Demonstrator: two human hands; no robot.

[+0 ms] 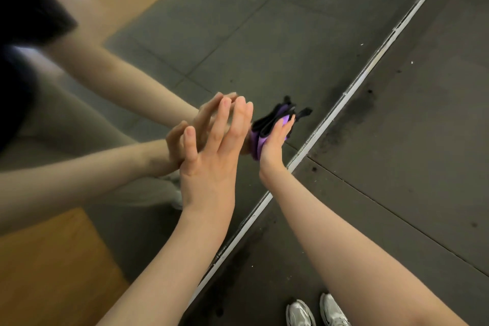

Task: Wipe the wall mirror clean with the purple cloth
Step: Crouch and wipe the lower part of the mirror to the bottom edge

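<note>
- Wiping underway: our right hand presses the folded purple cloth onto the wall mirror, low, near its frame.
- Left hand rests on the glass, fingers straight, holding nothing.
- Next, we reckon: sweep cloth w/ steady pressure across unwiped glass.

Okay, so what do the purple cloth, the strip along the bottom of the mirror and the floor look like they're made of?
Purple cloth: soft folded fabric with black edging, probably microfibre; it bunches in layers under the right hand.
Mirror's bottom strip: pale metal by its look, dull and scuffed.
Floor: dark matte tiles with seams, possibly rubber matting.
</note>
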